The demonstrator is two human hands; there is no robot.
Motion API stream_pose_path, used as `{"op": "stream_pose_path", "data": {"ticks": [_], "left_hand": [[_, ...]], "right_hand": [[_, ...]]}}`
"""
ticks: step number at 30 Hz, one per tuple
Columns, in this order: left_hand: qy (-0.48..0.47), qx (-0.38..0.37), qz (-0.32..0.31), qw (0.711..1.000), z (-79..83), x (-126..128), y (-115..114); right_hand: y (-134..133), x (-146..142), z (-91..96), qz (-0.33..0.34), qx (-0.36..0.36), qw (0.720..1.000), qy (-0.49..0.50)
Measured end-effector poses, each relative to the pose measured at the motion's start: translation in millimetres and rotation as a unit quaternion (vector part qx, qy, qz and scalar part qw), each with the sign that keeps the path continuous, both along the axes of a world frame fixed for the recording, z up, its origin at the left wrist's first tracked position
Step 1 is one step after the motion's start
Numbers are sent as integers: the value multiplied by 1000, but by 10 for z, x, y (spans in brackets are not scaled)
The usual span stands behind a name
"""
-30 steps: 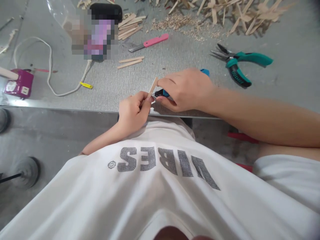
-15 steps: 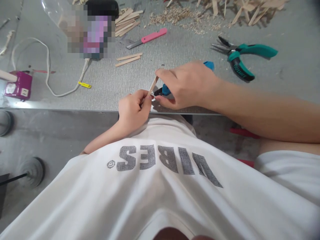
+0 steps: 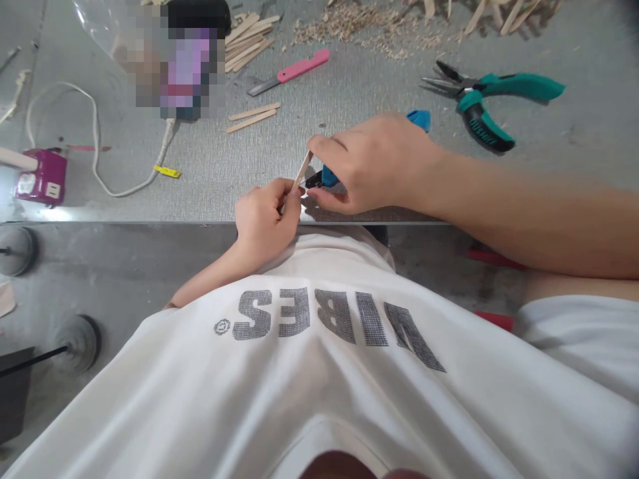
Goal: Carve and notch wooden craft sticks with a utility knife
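Near the front edge of the table, my left hand (image 3: 267,216) is closed on a wooden craft stick (image 3: 302,171), which slants up and to the right. My right hand (image 3: 372,165) wraps round a blue utility knife (image 3: 328,176). Its dark tip lies close beside the stick, and the blue rear end shows behind the knuckles. A finger of my right hand meets the stick's upper end. Whether the blade touches the wood, I cannot tell.
Green-handled pliers (image 3: 492,100) lie open at right. A pink knife (image 3: 292,72), two loose sticks (image 3: 253,116), a stick pile (image 3: 249,43) and wood shavings (image 3: 349,23) are farther back. A white cable (image 3: 96,143) runs to a purple adapter (image 3: 42,176) at left.
The view has shifted slightly, so the table items sit a little differently in the picture. Both hands keep their grips on the stick and knife, with almost no movement between them.
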State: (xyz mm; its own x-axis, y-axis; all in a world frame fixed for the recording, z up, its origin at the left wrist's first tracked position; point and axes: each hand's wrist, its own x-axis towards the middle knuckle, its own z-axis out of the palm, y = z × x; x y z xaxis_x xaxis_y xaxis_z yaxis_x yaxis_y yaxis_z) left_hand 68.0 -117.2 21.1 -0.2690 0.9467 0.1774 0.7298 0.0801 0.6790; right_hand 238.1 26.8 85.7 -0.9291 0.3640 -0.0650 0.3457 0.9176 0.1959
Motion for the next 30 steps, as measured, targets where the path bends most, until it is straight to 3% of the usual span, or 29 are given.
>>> {"op": "stream_pose_path", "data": {"ticks": [5, 14, 25, 30], "left_hand": [[15, -9, 5, 1000, 2, 0, -2], [40, -7, 2, 999, -11, -17, 6], [54, -14, 6, 998, -4, -28, 29], [48, -13, 10, 999, -3, -22, 36]], "right_hand": [[28, 2, -10, 8, -27, 999, 14], [42, 6, -36, 12, -12, 1000, 8], [-23, 19, -88, -11, -53, 998, 41], [-68, -5, -88, -46, -38, 998, 31]]}}
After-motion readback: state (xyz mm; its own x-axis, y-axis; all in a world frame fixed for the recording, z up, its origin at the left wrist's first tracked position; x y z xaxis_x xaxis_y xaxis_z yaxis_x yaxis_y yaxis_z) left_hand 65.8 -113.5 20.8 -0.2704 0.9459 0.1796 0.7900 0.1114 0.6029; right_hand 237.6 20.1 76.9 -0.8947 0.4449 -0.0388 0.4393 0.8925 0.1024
